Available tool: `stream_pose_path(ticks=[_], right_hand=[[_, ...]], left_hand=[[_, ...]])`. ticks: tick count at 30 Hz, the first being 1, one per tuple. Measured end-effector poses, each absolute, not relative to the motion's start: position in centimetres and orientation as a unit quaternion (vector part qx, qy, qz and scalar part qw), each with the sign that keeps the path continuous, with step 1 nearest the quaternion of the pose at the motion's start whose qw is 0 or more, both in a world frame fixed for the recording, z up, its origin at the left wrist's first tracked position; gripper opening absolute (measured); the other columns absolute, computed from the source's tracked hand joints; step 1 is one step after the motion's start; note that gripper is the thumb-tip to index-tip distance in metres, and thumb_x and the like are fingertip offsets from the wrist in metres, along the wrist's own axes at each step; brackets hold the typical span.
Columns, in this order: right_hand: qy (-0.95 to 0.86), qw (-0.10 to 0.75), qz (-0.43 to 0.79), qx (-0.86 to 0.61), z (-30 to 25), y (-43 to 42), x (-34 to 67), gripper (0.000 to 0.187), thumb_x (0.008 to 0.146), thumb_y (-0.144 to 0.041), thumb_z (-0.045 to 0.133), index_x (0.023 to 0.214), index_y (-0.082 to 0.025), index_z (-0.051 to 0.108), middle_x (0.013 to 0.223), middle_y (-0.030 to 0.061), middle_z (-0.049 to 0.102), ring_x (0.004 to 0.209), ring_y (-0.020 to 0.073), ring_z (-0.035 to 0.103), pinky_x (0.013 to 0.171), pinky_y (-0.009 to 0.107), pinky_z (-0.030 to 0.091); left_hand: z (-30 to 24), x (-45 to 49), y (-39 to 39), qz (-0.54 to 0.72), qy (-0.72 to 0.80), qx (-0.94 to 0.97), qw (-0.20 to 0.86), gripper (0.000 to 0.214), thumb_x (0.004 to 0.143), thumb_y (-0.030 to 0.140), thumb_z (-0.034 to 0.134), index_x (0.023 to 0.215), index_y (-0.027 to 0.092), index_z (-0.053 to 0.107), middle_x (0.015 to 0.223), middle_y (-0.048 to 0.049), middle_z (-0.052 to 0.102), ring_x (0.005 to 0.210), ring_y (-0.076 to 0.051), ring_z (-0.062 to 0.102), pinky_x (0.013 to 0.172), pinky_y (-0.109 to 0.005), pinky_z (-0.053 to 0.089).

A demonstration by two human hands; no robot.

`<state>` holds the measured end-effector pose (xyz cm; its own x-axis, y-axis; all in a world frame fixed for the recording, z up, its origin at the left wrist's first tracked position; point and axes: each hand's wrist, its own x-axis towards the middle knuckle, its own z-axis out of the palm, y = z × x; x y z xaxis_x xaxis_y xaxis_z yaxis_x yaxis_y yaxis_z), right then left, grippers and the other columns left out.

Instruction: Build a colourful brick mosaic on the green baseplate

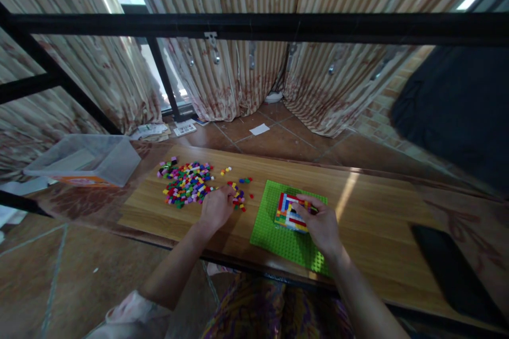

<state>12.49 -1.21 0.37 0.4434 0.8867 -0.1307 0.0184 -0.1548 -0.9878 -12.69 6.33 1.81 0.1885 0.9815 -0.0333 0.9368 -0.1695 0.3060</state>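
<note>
Bench, lower frame: green baseplate, right of centre, lies beneath the brick build, which your right grip pinches, presumably for steadiness; left of centre, your left grip curls at loose bricks, whether holding any cannot be told.

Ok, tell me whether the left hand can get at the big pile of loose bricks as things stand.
Probably yes: the left hand is right beside the big pile on the tabletop, and nothing visible blocks it.
</note>
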Motion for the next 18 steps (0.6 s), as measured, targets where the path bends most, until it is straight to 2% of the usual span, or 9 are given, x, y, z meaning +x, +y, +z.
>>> stream_pose_path(ticks=[4,10,18], right_hand=[[-0.344,0.565,0.394,-0.638,-0.1,-1.1,13.0,0.057,0.06,-0.054,0.084,0.102,-0.016,0.075,0.078,0.005,0.075,0.065,0.0207,0.069,0.062,0.036,0.058],[-0.29,0.62,0.301,-0.664,-1.5,-2.7,14.3,0.049,0.064,-0.059,0.077,0.091,-0.017,0.077,0.093,0.0093,0.077,0.088,0.0245,0.07,0.085,0.041,0.055],[-0.311,0.584,0.282,-0.695,-1.4,-6.6,14.8,0.044,0.065,-0.059,0.075,0.082,-0.019,0.077,0.088,0.0094,0.078,0.088,0.0276,0.071,0.085,0.039,0.052]], left_hand=[[1.9,-12.7,6.2,0.084,0.617,0.771,0.129,0.026,0.093,0.015,0.045,0.096,0.021,0.07,0.096,-0.0046,0.076,0.092,-0.02,0.07,0.078,-0.027,0.047],[1.9,-12.7,5.3,0.109,0.588,0.788,0.146,0.023,0.09,0.012,0.05,0.101,0.02,0.068,0.102,-0.0057,0.074,0.093,-0.019,0.068,0.08,-0.027,0.046],[1.2,-12.6,4.6,0.143,0.594,0.775,0.16,0.023,0.089,0.008,0.049,0.095,0.019,0.068,0.095,-0.0055,0.073,0.09,-0.019,0.067,0.08,-0.028,0.047]])
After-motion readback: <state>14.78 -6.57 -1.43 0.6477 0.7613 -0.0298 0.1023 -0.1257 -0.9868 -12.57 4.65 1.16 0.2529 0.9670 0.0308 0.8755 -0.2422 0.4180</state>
